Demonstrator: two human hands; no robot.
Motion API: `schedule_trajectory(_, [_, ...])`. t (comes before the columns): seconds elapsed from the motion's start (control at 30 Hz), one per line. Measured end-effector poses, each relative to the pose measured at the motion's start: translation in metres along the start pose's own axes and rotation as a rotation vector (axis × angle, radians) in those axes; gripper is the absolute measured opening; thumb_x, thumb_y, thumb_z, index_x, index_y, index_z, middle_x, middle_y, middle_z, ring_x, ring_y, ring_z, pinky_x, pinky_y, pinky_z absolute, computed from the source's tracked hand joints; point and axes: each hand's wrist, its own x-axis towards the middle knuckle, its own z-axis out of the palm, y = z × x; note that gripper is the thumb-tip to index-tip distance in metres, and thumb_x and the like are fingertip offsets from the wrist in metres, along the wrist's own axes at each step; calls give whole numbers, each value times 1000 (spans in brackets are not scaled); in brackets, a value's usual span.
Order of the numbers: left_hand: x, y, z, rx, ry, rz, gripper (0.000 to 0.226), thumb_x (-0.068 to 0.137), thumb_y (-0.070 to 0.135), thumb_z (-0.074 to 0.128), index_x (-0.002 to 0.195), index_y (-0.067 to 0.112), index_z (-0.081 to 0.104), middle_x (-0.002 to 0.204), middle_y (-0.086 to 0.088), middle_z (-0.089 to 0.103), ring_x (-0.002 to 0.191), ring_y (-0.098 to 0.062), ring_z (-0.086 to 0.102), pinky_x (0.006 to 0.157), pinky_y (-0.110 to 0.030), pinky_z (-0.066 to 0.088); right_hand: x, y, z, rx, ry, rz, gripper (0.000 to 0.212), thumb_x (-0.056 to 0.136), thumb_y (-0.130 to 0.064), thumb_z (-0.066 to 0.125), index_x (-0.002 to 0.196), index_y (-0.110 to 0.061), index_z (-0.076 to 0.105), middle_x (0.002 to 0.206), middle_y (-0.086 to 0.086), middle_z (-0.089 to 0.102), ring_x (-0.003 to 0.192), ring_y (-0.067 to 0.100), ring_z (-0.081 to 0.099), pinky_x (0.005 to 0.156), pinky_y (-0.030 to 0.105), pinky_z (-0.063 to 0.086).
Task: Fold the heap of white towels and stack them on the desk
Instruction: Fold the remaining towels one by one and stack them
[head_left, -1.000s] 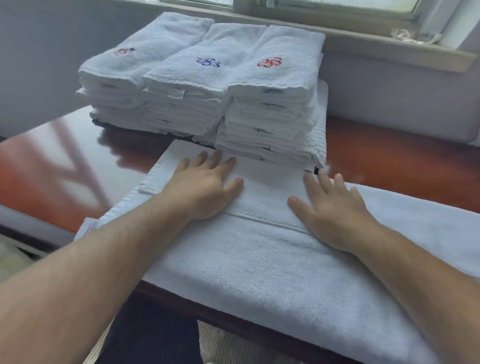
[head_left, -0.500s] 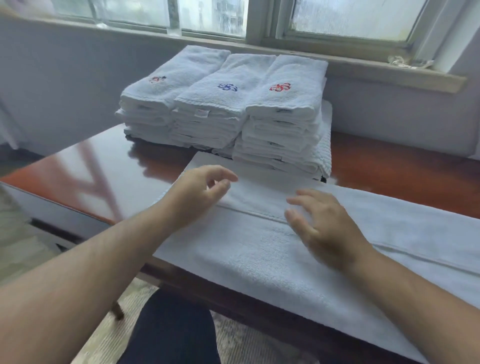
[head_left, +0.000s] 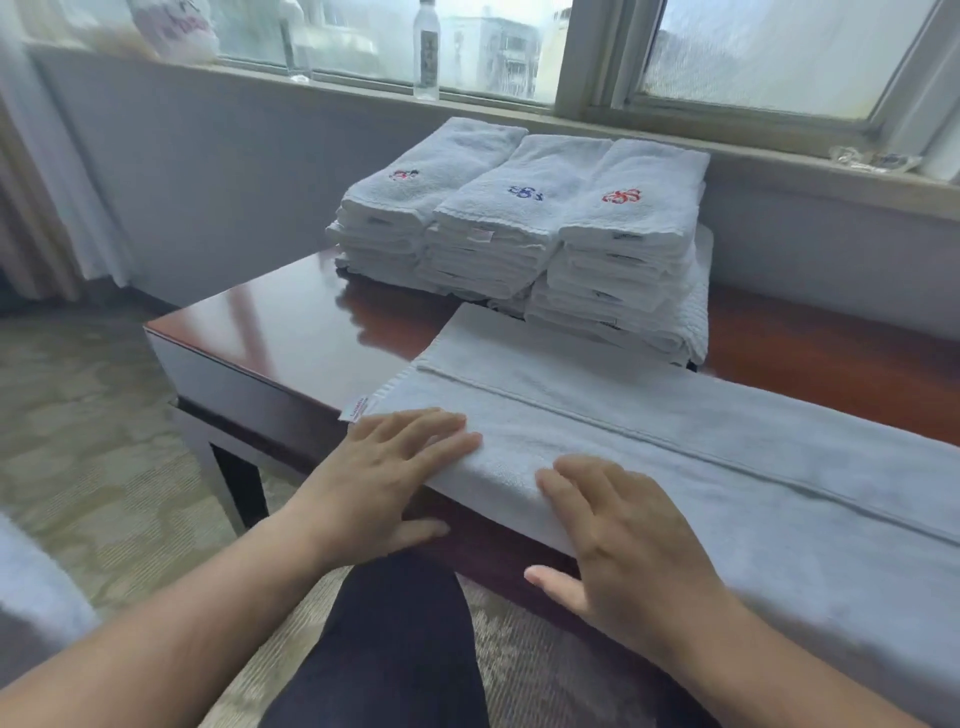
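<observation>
A long white towel (head_left: 675, 431), folded lengthwise, lies across the front of the dark red wooden desk (head_left: 270, 322) and hangs over its near edge. My left hand (head_left: 384, 478) lies on the towel's near edge close to its left end, fingers straight on top and thumb below the edge. My right hand (head_left: 623, 540) rests on the same edge a little to the right, fingers flat on top, thumb hanging free below. Three stacks of folded white towels (head_left: 519, 244) with small embroidered marks stand side by side at the back of the desk.
A window sill (head_left: 571, 119) behind the stacks carries two clear bottles (head_left: 427, 49) and a bag at the far left. The desk's left corner (head_left: 156, 332) is near. My dark trouser leg (head_left: 405, 639) is under the desk edge. Patterned carpet lies left.
Both hands lifted off the towel's middle and came back toward me onto its near edge. The camera tilted up and left, showing more window and floor.
</observation>
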Motion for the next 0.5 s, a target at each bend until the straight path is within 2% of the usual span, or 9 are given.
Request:
schedule_trajectory(0.07, [2,2,3,19,45,-17,76,78,45,79,146,31,49,149,4,49,135,-23,49,103,-48,45,-8,-4,6,-116,-12,-3,77,66,-36,87,133,-7,62,128,13,62,113,37,64,85,47,57])
schedule_trajectory(0.13, [6,6,2,34,118,-12,58,84,38,73,139,27,58,142,2,56,126,-26,57,97,-49,48,-12,-5,8,-152,74,3,66,70,-23,84,132,-6,64,126,15,64,110,38,65,82,47,58])
schedule_trajectory(0.2, [9,9,-2,26,160,3,46,88,36,58,133,26,63,135,3,61,119,-26,60,95,-49,49,-13,-2,8,-132,180,-12,50,78,-17,75,126,-7,67,118,12,66,101,35,67,75,45,57])
schedule_trajectory(0.27, [10,11,-8,-6,182,8,44,87,34,49,127,25,67,129,4,64,113,-24,62,95,-48,48,-14,2,4,-124,240,-47,40,80,-13,63,119,-7,69,109,9,67,91,32,66,69,43,55])
schedule_trajectory(0.37, [15,11,-18,-23,233,9,36,89,33,47,114,23,71,113,8,69,103,-21,64,93,-44,47,-16,12,-8,-125,259,-58,45,76,-13,49,115,-5,70,104,9,67,83,32,64,66,43,54])
schedule_trajectory(0.43, [21,11,-24,-12,279,3,31,90,32,46,105,21,71,101,7,69,94,-21,65,87,-43,47,-17,20,-17,-148,258,-28,46,74,-11,49,114,-5,70,103,10,68,82,34,65,64,44,54])
schedule_trajectory(0.5, [29,9,-30,21,329,-12,22,89,26,53,100,20,71,95,6,68,88,-23,64,82,-42,48,-14,34,-27,-181,247,37,38,69,-7,62,106,-5,71,96,11,67,77,35,64,60,44,53])
